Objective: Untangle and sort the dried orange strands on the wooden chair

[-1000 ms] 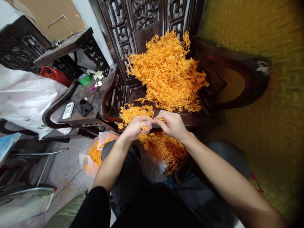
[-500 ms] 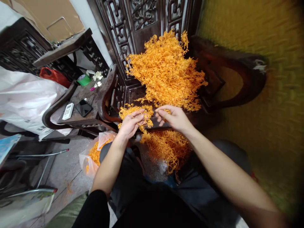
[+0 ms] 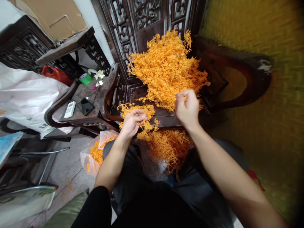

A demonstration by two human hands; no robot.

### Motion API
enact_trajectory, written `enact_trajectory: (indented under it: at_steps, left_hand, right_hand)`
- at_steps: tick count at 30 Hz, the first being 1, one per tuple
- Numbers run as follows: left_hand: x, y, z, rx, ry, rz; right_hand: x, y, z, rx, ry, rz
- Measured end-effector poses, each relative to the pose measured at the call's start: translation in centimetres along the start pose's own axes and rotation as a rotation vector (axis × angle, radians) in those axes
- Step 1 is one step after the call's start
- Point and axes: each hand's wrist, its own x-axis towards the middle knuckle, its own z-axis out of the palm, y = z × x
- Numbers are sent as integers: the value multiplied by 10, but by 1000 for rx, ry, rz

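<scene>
A big heap of orange branching sprigs (image 3: 167,68) lies on the seat of a dark carved wooden chair (image 3: 239,79). My right hand (image 3: 187,109) is raised at the heap's near edge, fingers pinched on a sprig there. My left hand (image 3: 131,122) is closed around a small bunch of orange sprigs (image 3: 144,126) just above the seat's front edge. A smaller orange pile (image 3: 135,109) lies on the seat beside it. More orange sprigs (image 3: 168,147) rest in my lap between my knees.
A plastic bag with orange sprigs (image 3: 95,155) sits on the floor at my left knee. Left of the chair a dark side table (image 3: 95,95) holds a phone (image 3: 85,106), a white remote (image 3: 70,109) and small flowers. A large white plastic bag (image 3: 26,95) fills the left side.
My right hand left my left hand and rose to the edge of the big heap, pinching there. My left hand stayed low, still closed on its bunch.
</scene>
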Motion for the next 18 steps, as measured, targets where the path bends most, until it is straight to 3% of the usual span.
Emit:
enact_trajectory:
  at_steps: [2,5,8,13,18]
  left_hand:
    - [1,5,-3,-21,27,39]
    - [2,7,-3,-29,30,111]
    - [3,2,1,-8,3,181]
    - [5,-7,10,-5,-37,263]
    - [7,-13,12,-16,-18,270]
  right_hand:
    - [5,-1,-6,183,-46,157]
    - [-4,-12,-4,416,-307,319]
    - [-22,-24,8,402,-537,382]
    - [-40,-34,23,129,-584,109]
    - [-43,-34,22,-40,-568,-47]
